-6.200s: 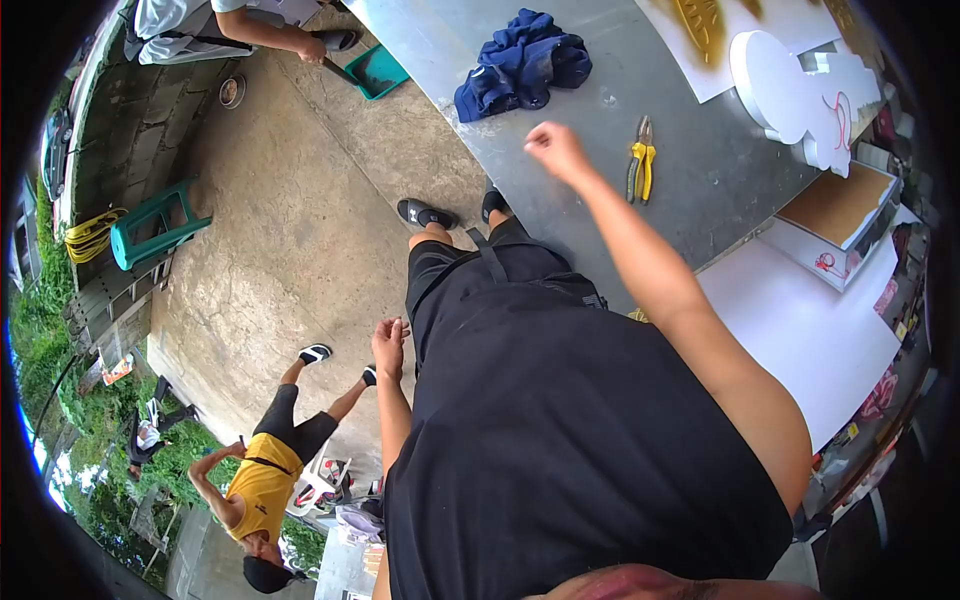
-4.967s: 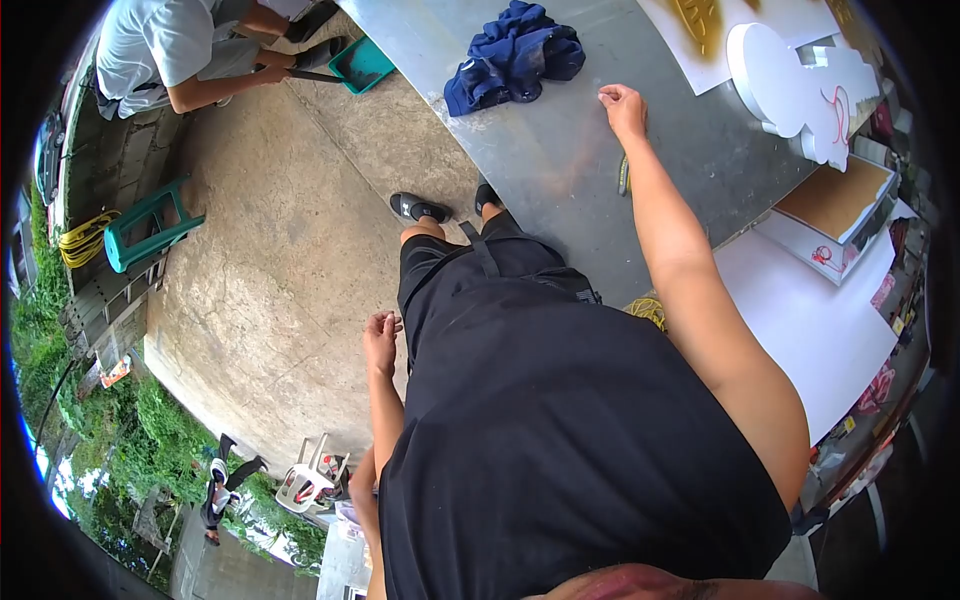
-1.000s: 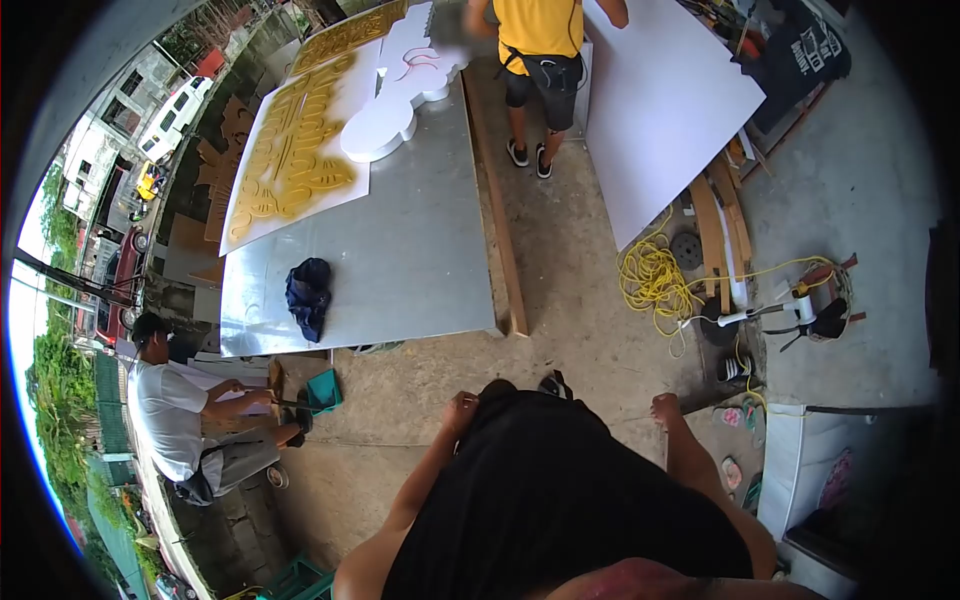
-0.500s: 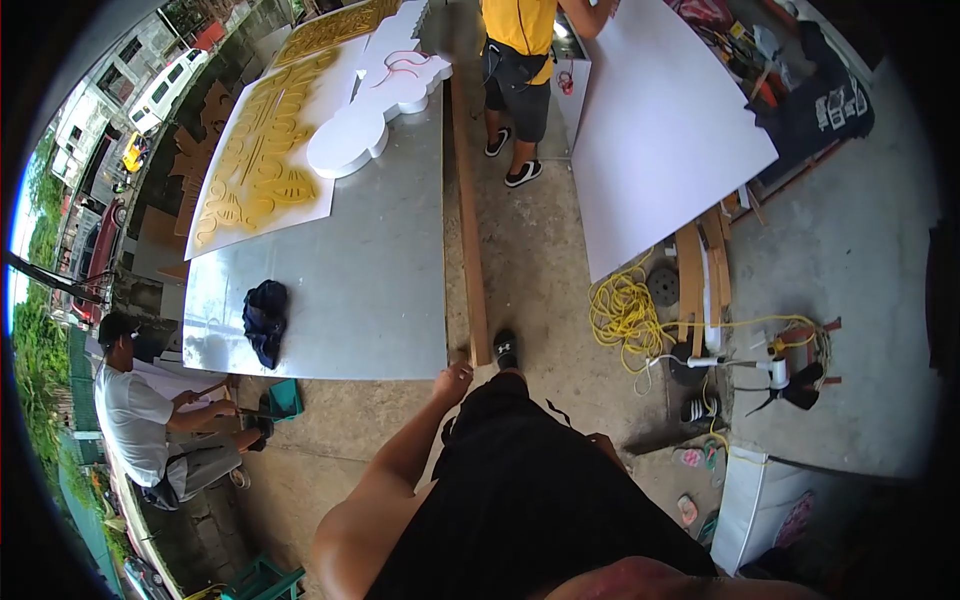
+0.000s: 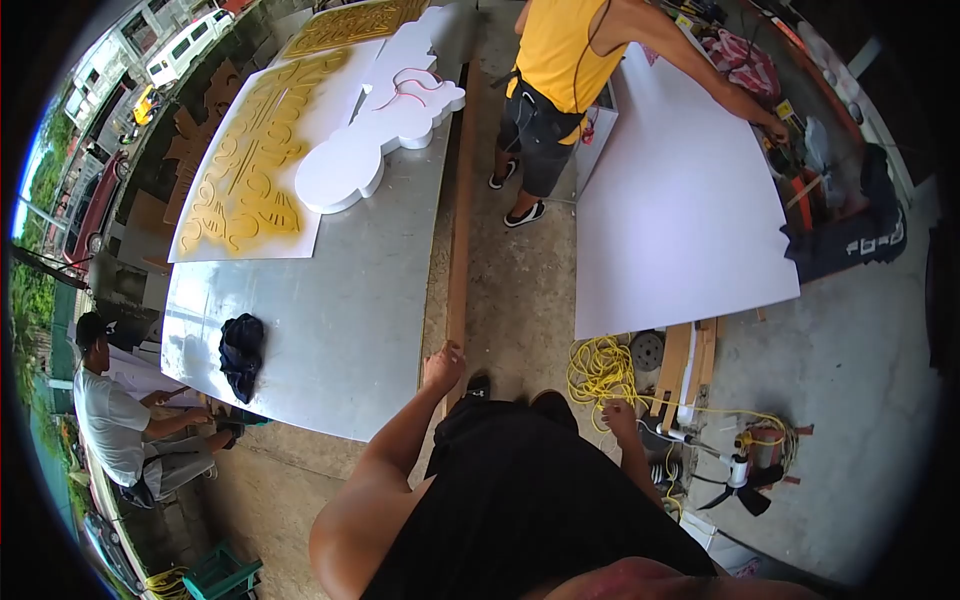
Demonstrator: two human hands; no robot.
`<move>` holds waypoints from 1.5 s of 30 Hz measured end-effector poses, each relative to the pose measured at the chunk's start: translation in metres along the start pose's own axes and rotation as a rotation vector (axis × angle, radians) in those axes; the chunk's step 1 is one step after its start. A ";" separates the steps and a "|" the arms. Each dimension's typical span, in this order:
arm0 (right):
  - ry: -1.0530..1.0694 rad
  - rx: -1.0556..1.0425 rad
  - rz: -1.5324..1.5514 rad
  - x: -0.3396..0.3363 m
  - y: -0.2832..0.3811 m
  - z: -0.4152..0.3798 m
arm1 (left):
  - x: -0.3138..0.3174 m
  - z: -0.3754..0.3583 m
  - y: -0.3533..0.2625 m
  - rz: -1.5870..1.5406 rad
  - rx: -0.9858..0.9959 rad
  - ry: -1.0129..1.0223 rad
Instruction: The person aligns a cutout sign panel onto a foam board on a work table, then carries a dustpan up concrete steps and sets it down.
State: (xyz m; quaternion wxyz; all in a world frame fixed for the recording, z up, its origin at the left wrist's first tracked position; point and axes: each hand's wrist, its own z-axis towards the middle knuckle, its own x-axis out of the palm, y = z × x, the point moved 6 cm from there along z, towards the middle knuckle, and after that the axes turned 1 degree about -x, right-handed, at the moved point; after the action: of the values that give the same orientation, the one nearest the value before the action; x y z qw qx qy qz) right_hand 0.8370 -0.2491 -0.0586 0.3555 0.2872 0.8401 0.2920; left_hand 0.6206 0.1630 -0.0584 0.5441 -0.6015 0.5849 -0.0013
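My left hand is closed beside the metal-topped table, over the long wooden plank that runs along its edge. Whether the fingers grip the plank cannot be made out. My right hand hangs by my right side with curled fingers and nothing visible in them, in front of the coiled yellow cord. On the table lie a dark crumpled cloth, a thick white cut-out shape with red wire on it, and a white sheet with gold-sprayed lettering.
A co-worker in yellow leans over a large white sheet, reaching toward cluttered tools. Another person in white sits at the left. A black-bladed fan lies at the right, near wooden strips. A green stool stands at lower left.
My view has moved forward along the table. My right hand has come out from beside my body. The co-worker in yellow has stretched an arm out to the right, over the sheet.
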 end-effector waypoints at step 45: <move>0.249 -0.189 -0.747 -0.006 0.340 0.392 | -0.265 0.594 -0.117 -0.950 -0.163 -0.833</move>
State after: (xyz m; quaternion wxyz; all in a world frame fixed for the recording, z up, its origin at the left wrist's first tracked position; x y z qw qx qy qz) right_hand 1.2342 0.0846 -0.0459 0.3575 -0.1094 0.8928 0.2513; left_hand 0.9979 0.7058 -0.0558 0.6185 -0.7849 -0.0080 0.0361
